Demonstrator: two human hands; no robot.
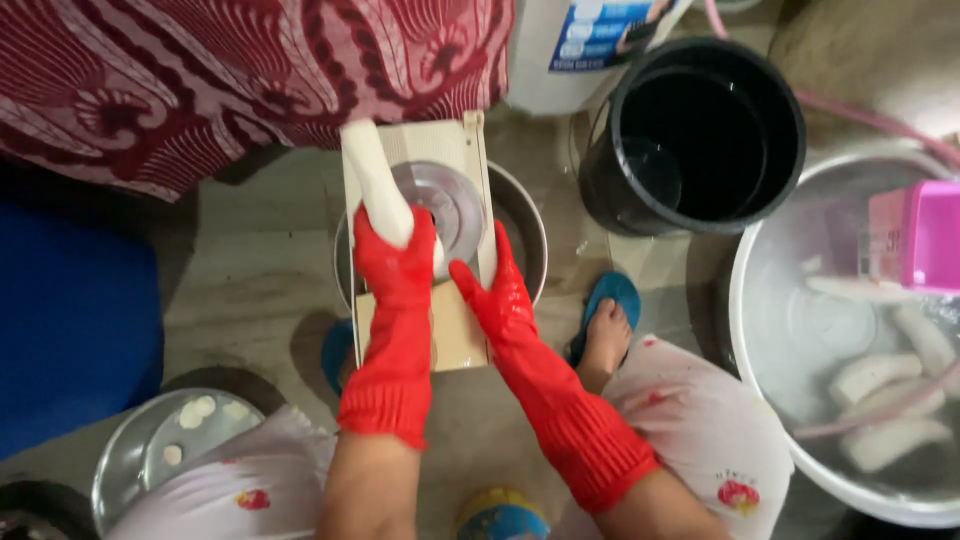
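Note:
My left hand (395, 262), in a red rubber glove, is shut on a long white peeled root (370, 170) and presses its lower end against the round metal blade disc (458, 205) of a cream slicer board (455, 335). My right hand (497, 290), also in a red glove, grips the board's right edge. The board lies across a steel bowl (527, 230) on the floor. What is inside the bowl is hidden by the board.
A black bucket (700, 140) stands at the upper right. A large basin (775, 400) of water with several peeled pieces and a pink box (925, 235) is at the right. A steel plate (130, 465) with white slices sits lower left, below a blue object (70, 320).

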